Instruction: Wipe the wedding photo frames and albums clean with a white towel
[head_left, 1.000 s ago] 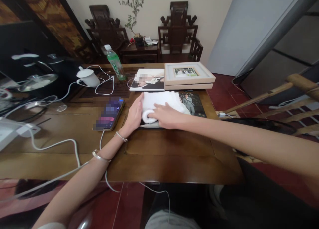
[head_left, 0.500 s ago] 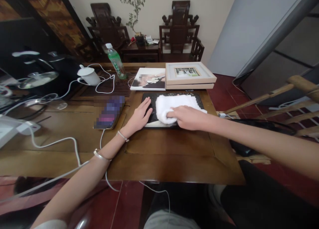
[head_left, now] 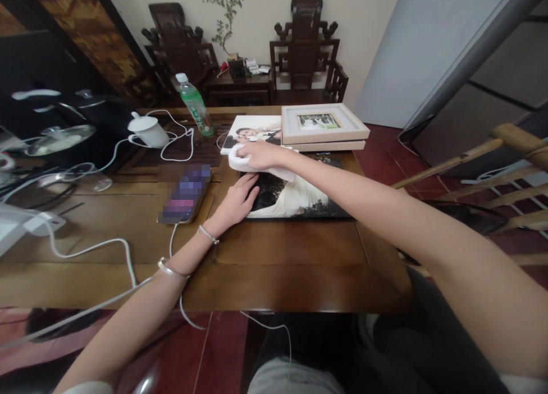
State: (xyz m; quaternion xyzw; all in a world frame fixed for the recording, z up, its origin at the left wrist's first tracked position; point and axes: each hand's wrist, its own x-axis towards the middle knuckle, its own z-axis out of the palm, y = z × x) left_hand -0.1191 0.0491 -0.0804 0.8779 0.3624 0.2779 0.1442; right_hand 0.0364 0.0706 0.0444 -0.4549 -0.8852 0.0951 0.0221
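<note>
A dark photo panel with a white gown pictured on it lies flat on the wooden table. My left hand rests flat, fingers extended, on the panel's left edge. In my right hand is a white cloth, bunched under the fingers at the panel's upper left corner. My right forearm crosses over the panel's right part and hides some of it. Just behind the cloth lies a second photo panel, partly covered by my right hand.
Stacked photo frames stand at the table's far right. Left of my hands are a phone on a cable, a green-labelled bottle and a white lidded cup. White cables cross the table's left side. A wooden chair is at right.
My right hand has slid the cloth from the panel's middle to its upper left corner, uncovering the pictured gown. My left hand has stayed at the left edge.
</note>
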